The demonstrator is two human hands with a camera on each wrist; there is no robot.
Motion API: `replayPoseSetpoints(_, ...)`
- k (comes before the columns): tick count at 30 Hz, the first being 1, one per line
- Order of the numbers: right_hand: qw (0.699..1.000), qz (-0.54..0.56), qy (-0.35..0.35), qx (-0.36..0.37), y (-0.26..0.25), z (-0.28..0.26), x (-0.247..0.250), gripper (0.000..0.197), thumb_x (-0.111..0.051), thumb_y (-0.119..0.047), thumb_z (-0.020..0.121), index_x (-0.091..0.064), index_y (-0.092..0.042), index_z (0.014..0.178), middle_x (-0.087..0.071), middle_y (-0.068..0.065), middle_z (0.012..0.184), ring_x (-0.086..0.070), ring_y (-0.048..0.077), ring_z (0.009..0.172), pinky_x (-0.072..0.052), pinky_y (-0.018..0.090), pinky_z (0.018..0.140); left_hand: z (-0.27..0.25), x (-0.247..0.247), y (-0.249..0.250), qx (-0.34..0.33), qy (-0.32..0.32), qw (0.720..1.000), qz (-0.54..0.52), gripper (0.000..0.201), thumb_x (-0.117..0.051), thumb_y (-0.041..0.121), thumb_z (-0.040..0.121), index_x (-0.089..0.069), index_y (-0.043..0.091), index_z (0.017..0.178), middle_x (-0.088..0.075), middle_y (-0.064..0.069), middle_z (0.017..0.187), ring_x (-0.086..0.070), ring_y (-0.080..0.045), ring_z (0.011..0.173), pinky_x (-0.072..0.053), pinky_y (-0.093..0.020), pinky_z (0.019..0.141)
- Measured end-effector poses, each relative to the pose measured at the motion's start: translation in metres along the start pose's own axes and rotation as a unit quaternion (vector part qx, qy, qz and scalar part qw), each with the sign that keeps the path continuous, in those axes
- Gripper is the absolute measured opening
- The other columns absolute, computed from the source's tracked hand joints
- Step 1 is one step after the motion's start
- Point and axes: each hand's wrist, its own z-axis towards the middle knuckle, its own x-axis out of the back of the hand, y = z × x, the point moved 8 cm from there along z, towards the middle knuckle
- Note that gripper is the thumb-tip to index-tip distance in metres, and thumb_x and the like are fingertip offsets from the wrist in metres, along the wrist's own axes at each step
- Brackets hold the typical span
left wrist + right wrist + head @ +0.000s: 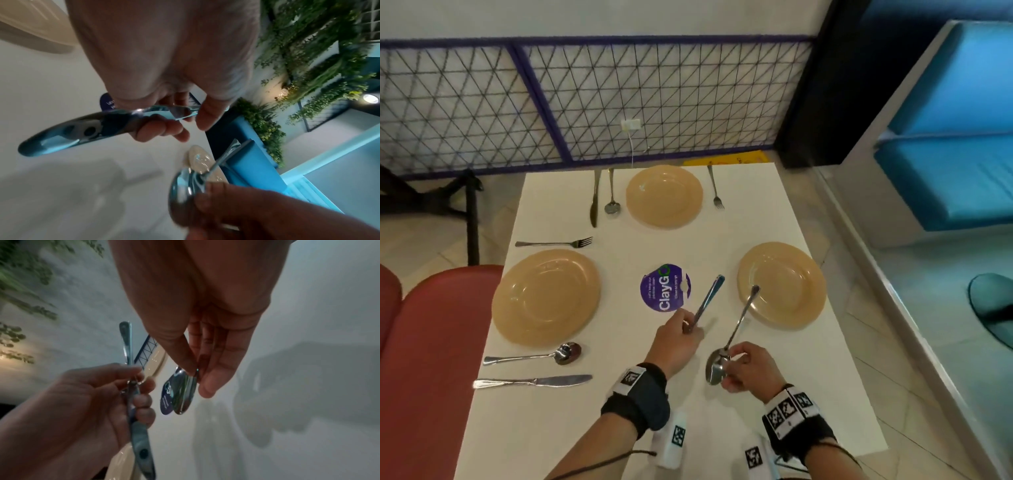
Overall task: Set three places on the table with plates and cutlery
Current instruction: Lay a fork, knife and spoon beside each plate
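Left hand [677,337] gripping knife [708,298], right hand [748,371] pinching spoon [736,335] by its bowl, bare tan plate [799,310] at two o'clock, white table [619,404]

Three tan round plates sit on the white table [825,394]: far plate [664,196], left plate [546,296], right plate [781,284]. Far plate: knife [594,198] and spoon [612,193] to its left, fork [715,187] to its right. Left plate: fork [554,243] beyond it; spoon [534,355] and knife [532,381] on its near side. One knife [707,300] and one spoon [732,337] are held above the table beside the right plate.
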Motion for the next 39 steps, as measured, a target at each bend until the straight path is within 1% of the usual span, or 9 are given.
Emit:
replayPoseSetpoints(3,0.997,0.069,-0.012,0.016,-0.014,0.005,0.004,0.015,-0.068,0.002,0.085,-0.057,-0.002,0.094,-0.069,0.021,0.068,-0.067,0.028,0.053,-0.060,0.037,0.057,-0.005,-0.022,0.021,-0.044,-0.011,0.999,0.026,0.009,-0.066,0.025,0.088,-0.058,0.023,0.091,-0.061,0.007,0.084,-0.056,-0.006,0.075,-0.039,-0.016,0.063)
replayPoseSetpoints(11,0.985,0.156,-0.047,0.053,-0.049,0.024,0.038,0.020,-0.072,-0.003,0.085,-0.058,-0.002,0.100,-0.071,0.019,0.076,-0.069,0.026,0.058,-0.060,0.034,0.058,0.020,-0.031,0.054,-0.059,0.031,0.997,0.051,0.013,-0.068,0.018,0.089,-0.063,0.029,0.094,-0.069,0.002,0.087,-0.065,-0.014,0.083,-0.049,-0.017,0.068)
replayPoseSetpoints(16,0.967,0.239,-0.015,0.083,-0.083,0.046,0.101,0.025,-0.066,-0.015,0.092,-0.056,-0.006,0.114,-0.069,0.019,0.102,-0.069,0.029,0.070,-0.061,0.038,0.066,0.050,-0.031,0.086,-0.059,0.014,0.995,0.085,0.018,-0.068,0.012,0.087,-0.065,0.026,0.098,-0.069,0.004,0.092,-0.065,-0.011,0.089,-0.050,-0.021,0.073)
replayPoseSetpoints(21,0.938,0.331,-0.009,0.104,-0.108,0.081,0.170,0.013,-0.059,-0.015,0.096,-0.060,-0.004,0.102,-0.067,0.016,0.091,-0.068,0.028,0.071,-0.061,0.035,0.064,0.082,-0.032,0.110,-0.057,-0.028,0.991,0.118,0.020,-0.070,0.011,0.085,-0.067,0.029,0.094,-0.070,0.001,0.089,-0.066,-0.013,0.086,-0.048,-0.019,0.071)
replayPoseSetpoints(26,0.953,0.272,-0.028,0.134,-0.124,0.121,0.210,0.009,-0.062,-0.008,0.093,-0.064,-0.001,0.099,-0.069,0.020,0.093,-0.070,0.020,0.068,-0.060,0.029,0.063,0.119,-0.035,0.139,-0.061,-0.032,0.984,0.162,0.019,-0.069,0.011,0.085,-0.068,0.028,0.094,-0.070,0.005,0.083,-0.062,-0.005,0.073,-0.041,-0.009,0.062)
replayPoseSetpoints(30,0.959,0.258,-0.011,0.116,-0.132,0.153,0.234,0.001,-0.062,0.000,0.092,-0.061,-0.001,0.091,-0.070,0.016,0.077,-0.069,0.017,0.058,-0.059,0.026,0.055,0.156,-0.042,0.163,-0.065,-0.029,0.977,0.200,0.014,-0.067,0.020,0.088,-0.070,0.027,0.099,-0.068,0.009,0.081,-0.061,-0.002,0.072,-0.041,-0.016,0.063)
replayPoseSetpoints(33,0.964,0.249,0.010,0.093,-0.135,0.183,0.252,0.007,-0.063,0.003,0.090,-0.059,-0.002,0.089,-0.068,0.019,0.077,-0.069,0.019,0.054,-0.058,0.025,0.051,0.190,-0.044,0.181,-0.076,0.010,0.971,0.229,0.016,-0.065,0.035,0.089,-0.072,0.029,0.103,-0.070,0.007,0.088,-0.064,-0.010,0.083,-0.047,-0.024,0.073)
replayPoseSetpoints(36,0.966,0.241,0.043,0.083,-0.141,0.208,0.269,0.013,-0.063,0.004,0.089,-0.056,-0.005,0.084,-0.068,0.017,0.072,-0.068,0.019,0.053,-0.057,0.025,0.049,0.220,-0.046,0.201,-0.111,0.049,0.956,0.269,0.022,-0.061,0.035,0.093,-0.072,0.024,0.109,-0.073,0.002,0.097,-0.065,-0.019,0.092,-0.051,-0.033,0.086)
replayPoseSetpoints(39,0.966,0.246,0.052,0.065,-0.145,0.234,0.279,0.017,-0.060,0.007,0.090,-0.054,-0.007,0.082,-0.069,0.013,0.063,-0.068,0.018,0.049,-0.056,0.025,0.047,0.249,-0.057,0.219,-0.144,0.050,0.935,0.320,0.023,-0.058,0.032,0.095,-0.072,0.022,0.111,-0.071,0.001,0.098,-0.062,-0.021,0.092,-0.051,-0.036,0.084)
